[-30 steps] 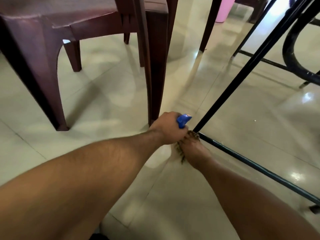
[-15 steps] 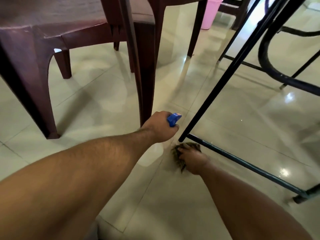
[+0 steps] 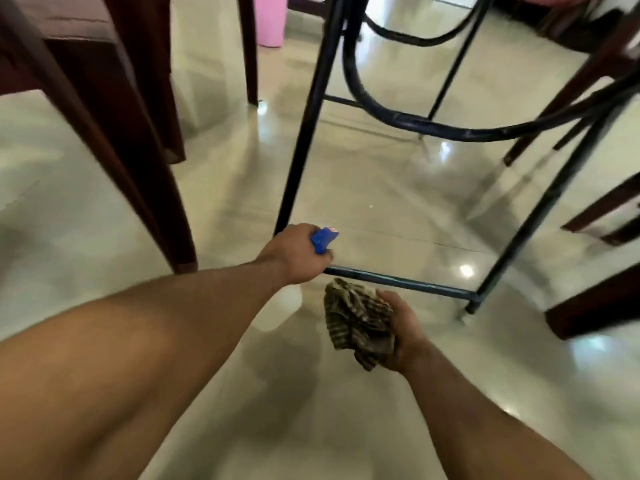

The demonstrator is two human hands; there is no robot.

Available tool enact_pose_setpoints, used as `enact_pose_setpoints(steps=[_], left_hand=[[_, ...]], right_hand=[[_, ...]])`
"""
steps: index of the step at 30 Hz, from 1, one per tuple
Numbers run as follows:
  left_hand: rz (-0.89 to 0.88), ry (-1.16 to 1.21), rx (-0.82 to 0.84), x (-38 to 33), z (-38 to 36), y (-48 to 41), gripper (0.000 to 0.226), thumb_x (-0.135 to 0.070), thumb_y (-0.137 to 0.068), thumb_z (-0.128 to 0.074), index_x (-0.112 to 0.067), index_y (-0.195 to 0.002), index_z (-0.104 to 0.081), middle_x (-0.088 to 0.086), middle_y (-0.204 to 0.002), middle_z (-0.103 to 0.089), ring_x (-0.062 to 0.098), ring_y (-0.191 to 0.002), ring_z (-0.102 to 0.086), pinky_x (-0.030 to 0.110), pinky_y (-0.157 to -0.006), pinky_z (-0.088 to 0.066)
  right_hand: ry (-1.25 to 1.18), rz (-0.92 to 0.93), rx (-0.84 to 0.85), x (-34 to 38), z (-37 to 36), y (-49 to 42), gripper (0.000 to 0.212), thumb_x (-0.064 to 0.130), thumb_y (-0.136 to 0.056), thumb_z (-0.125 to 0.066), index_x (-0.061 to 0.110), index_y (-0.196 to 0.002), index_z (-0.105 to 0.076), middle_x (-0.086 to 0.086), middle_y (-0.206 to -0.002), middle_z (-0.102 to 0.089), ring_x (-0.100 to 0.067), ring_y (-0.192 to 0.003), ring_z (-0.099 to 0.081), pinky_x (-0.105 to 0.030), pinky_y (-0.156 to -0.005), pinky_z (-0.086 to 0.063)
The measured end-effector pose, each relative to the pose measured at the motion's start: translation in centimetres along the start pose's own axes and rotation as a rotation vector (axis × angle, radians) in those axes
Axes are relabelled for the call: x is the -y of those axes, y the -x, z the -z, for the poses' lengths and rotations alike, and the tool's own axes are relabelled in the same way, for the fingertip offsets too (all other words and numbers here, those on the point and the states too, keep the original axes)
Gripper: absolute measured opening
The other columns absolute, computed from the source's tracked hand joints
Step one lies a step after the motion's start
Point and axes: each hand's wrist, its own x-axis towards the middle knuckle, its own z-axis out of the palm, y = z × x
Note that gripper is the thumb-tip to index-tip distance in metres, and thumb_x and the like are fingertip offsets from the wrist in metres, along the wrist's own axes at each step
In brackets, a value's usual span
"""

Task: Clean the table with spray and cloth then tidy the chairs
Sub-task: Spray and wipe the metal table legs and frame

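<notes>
I've got the left hand [image 3: 296, 255] clamped round the blue spray head [image 3: 323, 240] at the black frame bar's [image 3: 398, 280] left end — right hand [image 3: 406, 330] with fingers curled round the bunched striped cloth [image 3: 356, 318], just nearer than that bar.

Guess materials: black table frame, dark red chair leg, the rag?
Table frame: likely painted steel tube; thin round black bars, pale scuffs on the curved brace. Chair leg: probably moulded plastic; smooth maroon, angled one-piece section, though blurred. Rag: woven fabric, striped, crumpled softly in the right hand.
</notes>
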Motion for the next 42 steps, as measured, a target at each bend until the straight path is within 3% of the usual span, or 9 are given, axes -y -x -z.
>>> enact_pose_setpoints(steps=[5,10,17,23,26,31,36,39,42], left_hand=[[-0.098,0.052,0.087,-5.6,-4.3,-1.3,0.029,-0.034,-0.086,-0.066,-0.025,-0.066,-0.046,-0.006,-0.068,-0.053,0.019,-0.062,-0.051,0.03,-0.062,-0.042],[-0.115,0.058,0.175,-9.6,-9.5,-1.9,0.034,-0.038,-0.088,-0.067,-0.028,-0.068,-0.042,-0.005,-0.071,-0.052,0.017,-0.063,-0.05,0.028,-0.061,-0.037],[-0.153,-0.006,0.28,-11.5,-15.2,-1.6,0.034,-0.038,-0.088,-0.068,-0.029,-0.068,-0.043,-0.003,-0.075,-0.054,0.02,-0.07,-0.052,0.031,-0.065,-0.04],[-0.178,-0.104,0.295,-13.3,-17.0,-2.8,0.027,-0.035,-0.089,-0.064,-0.028,-0.072,-0.043,-0.003,-0.076,-0.053,0.02,-0.073,-0.055,0.031,-0.066,-0.042],[-0.124,-0.099,0.318,-13.1,-17.5,-2.8,0.023,-0.04,-0.089,-0.067,-0.023,-0.089,-0.051,-0.001,-0.086,-0.057,0.018,-0.077,-0.057,0.032,-0.07,-0.045],[-0.056,-0.189,0.349,-11.6,-17.1,-2.0,0.017,-0.035,-0.088,-0.062,-0.022,-0.095,-0.054,0.0,-0.085,-0.06,0.021,-0.081,-0.063,0.034,-0.075,-0.054],[-0.03,-0.16,0.342,-10.2,-16.1,-2.1,0.016,-0.034,-0.09,-0.066,-0.025,-0.094,-0.053,-0.003,-0.079,-0.055,0.019,-0.079,-0.06,0.036,-0.077,-0.054],[0.002,-0.12,0.342,-9.3,-15.7,-2.4,0.015,-0.031,-0.087,-0.065,-0.027,-0.086,-0.051,0.0,-0.077,-0.059,0.016,-0.068,-0.061,0.037,-0.071,-0.059],[0.005,-0.064,0.331,-8.8,-15.2,-2.8,0.016,-0.032,-0.087,-0.067,-0.026,-0.092,-0.053,0.001,-0.081,-0.061,0.016,-0.07,-0.062,0.038,-0.077,-0.061]], right_hand=[[0.492,0.005,-0.171,7.6,7.0,3.9,0.034,0.017,-0.092,-0.068,-0.006,-0.116,-0.065,-0.026,-0.096,-0.073,-0.036,-0.078,-0.07,-0.038,-0.061,-0.056],[0.593,0.155,-0.452,13.1,12.4,6.3,0.019,0.004,-0.097,-0.06,-0.001,-0.115,-0.065,-0.024,-0.1,-0.074,-0.039,-0.092,-0.074,-0.055,-0.085,-0.059],[0.59,0.509,-0.783,12.1,15.2,5.4,0.03,-0.004,-0.096,-0.047,0.02,-0.089,-0.063,0.001,-0.068,-0.065,-0.015,-0.057,-0.062,-0.028,-0.056,-0.052],[0.585,0.582,-0.796,11.9,15.6,2.7,0.04,-0.011,-0.087,-0.048,0.015,-0.108,-0.069,-0.005,-0.099,-0.07,-0.019,-0.084,-0.067,-0.029,-0.079,-0.059],[0.639,0.707,-0.837,11.4,15.6,2.8,0.029,-0.005,-0.091,-0.05,0.019,-0.095,-0.065,-0.001,-0.09,-0.069,-0.009,-0.07,-0.06,-0.009,-0.062,-0.049],[0.86,0.909,-0.889,10.7,17.4,0.4,0.02,0.011,-0.093,-0.059,0.017,-0.11,-0.068,0.001,-0.122,-0.058,-0.019,-0.103,-0.061,-0.023,-0.081,-0.048],[1.202,0.812,-1.014,8.9,16.3,-2.3,0.032,0.007,-0.093,-0.058,0.014,-0.125,-0.061,-0.01,-0.13,-0.046,-0.029,-0.122,-0.043,-0.046,-0.094,-0.052],[1.102,0.546,-0.955,7.0,13.7,-3.9,0.034,0.014,-0.099,-0.052,0.016,-0.133,-0.055,-0.013,-0.138,-0.038,-0.032,-0.125,-0.04,-0.048,-0.106,-0.044],[1.331,0.579,-0.784,4.4,12.3,-5.4,0.074,0.009,-0.088,-0.07,0.019,-0.153,-0.034,-0.011,-0.154,-0.025,-0.032,-0.137,-0.033,-0.043,-0.112,-0.041]])
